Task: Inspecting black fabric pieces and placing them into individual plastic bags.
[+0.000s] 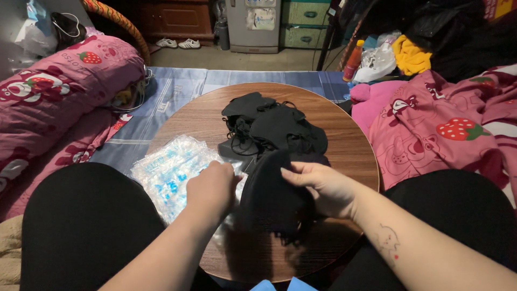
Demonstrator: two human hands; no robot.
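A stack of black face masks (pixel 274 202) sits at the near edge of the round wooden table (pixel 350 145), just in front of the person's lap. The right hand (pixel 323 188) grips this stack from its right side: the thumb lies across the top mask and the fingers curl under and behind it, so the hand is closed on the stack. The left hand (pixel 212 188) is at the stack's left side, knuckles up and fingers bent down; its fingertips are hidden, so whether it pinches the stack or the plastic beside it cannot be told.

Just left of the stack, touching the left hand, lies a heap of clear plastic wrappers with blue print (pixel 169 167), spilling over the table's left edge. Beyond the stack, toward the table's middle, is a loose pile of more black masks (pixel 269 121) with their ear loops tangled, lying partly on a dark flat box (pixel 231 150).

Off the table to the left of the stack lies a pink strawberry-print quilt (pixel 59 81); a matching pink blanket (pixel 447 129) lies to the right. Far behind the stack stands an orange bottle (pixel 353 61).
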